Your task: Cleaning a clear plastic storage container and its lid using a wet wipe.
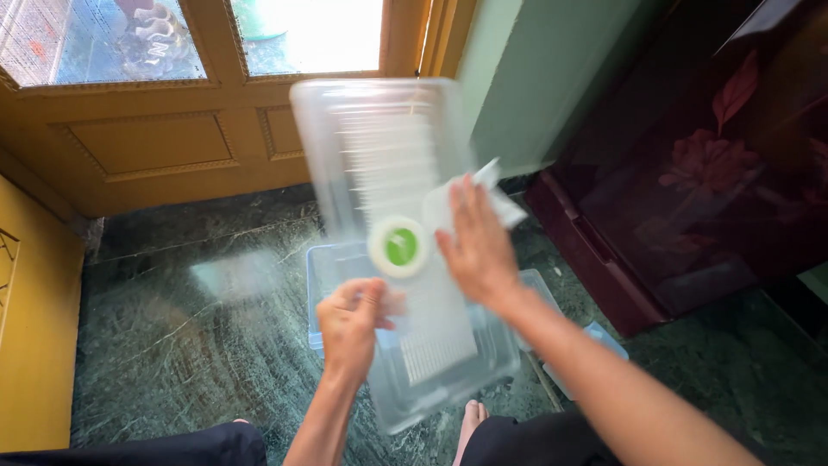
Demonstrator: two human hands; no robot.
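A long clear plastic tray [379, 147] with a ribbed middle and a round white-and-green knob [399, 247] is held up over the floor, blurred by motion. My left hand [352, 324] grips its lower left edge. My right hand [476, 243] lies flat on its right side, pressing a white cloth [483, 194] against the plastic. Below the tray, a second clear plastic box [332, 276] rests on the dark green marble floor [190, 336].
A yellow wooden door [155, 147] with glass panes stands at the back. A dark maroon refrigerator [690, 173] with a flower print fills the right. Another clear plastic piece [604, 336] lies by its base. My bare foot [470, 423] shows at the bottom.
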